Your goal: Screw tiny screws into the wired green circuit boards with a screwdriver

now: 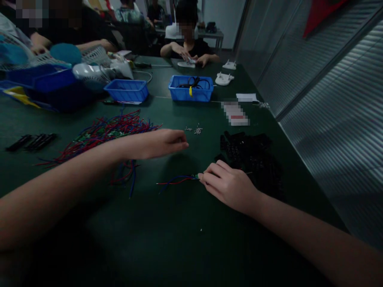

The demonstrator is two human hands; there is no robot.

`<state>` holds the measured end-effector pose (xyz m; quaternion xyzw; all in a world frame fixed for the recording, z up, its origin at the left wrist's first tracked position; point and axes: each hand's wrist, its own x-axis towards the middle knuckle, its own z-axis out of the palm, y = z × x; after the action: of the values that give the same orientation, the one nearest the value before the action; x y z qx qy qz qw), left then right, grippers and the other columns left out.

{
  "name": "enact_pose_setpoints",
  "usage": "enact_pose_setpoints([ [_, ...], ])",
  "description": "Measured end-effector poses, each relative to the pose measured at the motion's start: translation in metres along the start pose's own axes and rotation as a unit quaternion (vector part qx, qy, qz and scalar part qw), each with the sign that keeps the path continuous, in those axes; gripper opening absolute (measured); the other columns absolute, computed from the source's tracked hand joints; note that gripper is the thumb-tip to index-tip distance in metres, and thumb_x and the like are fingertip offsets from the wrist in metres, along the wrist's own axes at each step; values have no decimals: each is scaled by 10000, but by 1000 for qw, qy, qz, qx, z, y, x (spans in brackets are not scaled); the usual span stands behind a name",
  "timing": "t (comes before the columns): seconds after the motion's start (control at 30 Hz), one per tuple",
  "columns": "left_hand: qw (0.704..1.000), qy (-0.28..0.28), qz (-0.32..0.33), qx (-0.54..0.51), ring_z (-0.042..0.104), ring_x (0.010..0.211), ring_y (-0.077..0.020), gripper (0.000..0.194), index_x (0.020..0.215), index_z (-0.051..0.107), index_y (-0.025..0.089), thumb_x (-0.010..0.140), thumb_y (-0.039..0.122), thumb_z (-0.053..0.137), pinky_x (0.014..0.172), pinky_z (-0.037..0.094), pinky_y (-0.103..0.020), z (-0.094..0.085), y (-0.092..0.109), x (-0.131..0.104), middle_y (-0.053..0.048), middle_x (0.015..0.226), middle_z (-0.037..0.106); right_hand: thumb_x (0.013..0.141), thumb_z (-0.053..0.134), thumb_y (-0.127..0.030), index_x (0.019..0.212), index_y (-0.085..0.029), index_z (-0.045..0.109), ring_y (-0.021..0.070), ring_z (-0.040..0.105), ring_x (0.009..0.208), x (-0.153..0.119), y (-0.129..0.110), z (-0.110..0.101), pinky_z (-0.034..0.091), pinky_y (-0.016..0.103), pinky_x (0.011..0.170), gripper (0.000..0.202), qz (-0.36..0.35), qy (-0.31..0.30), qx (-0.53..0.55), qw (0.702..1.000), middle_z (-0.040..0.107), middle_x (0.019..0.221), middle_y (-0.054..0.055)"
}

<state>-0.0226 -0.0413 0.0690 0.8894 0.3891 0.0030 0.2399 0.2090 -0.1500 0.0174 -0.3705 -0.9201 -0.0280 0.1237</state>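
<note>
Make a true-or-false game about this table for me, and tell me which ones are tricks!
1. The right hand pinches a small wired green piece. True.
2. A blue bin has a black cable in it. True.
3. The left hand grips that blue bin. False: it's apart from it, nearer the tiny metal bits.
4. The black parts lie left of the wire pile. False: they lie right of it.

— Which colours do the held wires [178, 180] have?
— They are red and blue, and the small board [196, 176] is green
— And elsewhere?
— The table [167, 239] is dark green, the piled parts [254, 155] are black
</note>
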Motion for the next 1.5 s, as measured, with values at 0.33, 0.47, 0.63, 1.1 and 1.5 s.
enact_pose_setpoints([
  [0.33,975,176,-76,115,578,944,-259,332,1078,486,62,900,294,327,850,443,-387,25,-40,66,-174,1011,606,924,456,-213,1033,-205,627,134,516,842,0,0,-1,391,241,600,202,0,6,7,1000,600,924,24],
  [0.47,970,192,-32,146,516,1030,-257,296,1083,452,75,905,283,338,977,383,-410,39,-43,58,-150,1069,543,918,468,-214,1065,-205,624,135,525,843,-2,1,0,406,236,594,214,-5,8,12,1000,606,934,28],
  [0.63,966,207,-18,155,501,973,-245,237,1054,434,91,892,242,348,941,399,-411,43,-46,56,-124,1025,519,922,466,-217,1104,-204,623,129,538,824,-2,2,1,411,221,564,240,-4,13,13,1000,614,937,33],
  [1.1,968,213,0,130,522,929,-225,190,1009,451,127,902,267,381,915,426,-403,43,-48,59,-102,979,553,922,461,-218,1097,-218,623,129,551,825,-1,1,0,393,231,551,238,-6,8,4,1000,614,936,22],
  [1.5,968,214,3,129,519,905,-229,181,988,464,124,901,262,385,894,436,-404,43,-50,61,-106,961,559,923,459,-219,1089,-217,623,125,538,824,-2,2,0,389,232,562,234,-5,5,12,1000,607,933,25],
])
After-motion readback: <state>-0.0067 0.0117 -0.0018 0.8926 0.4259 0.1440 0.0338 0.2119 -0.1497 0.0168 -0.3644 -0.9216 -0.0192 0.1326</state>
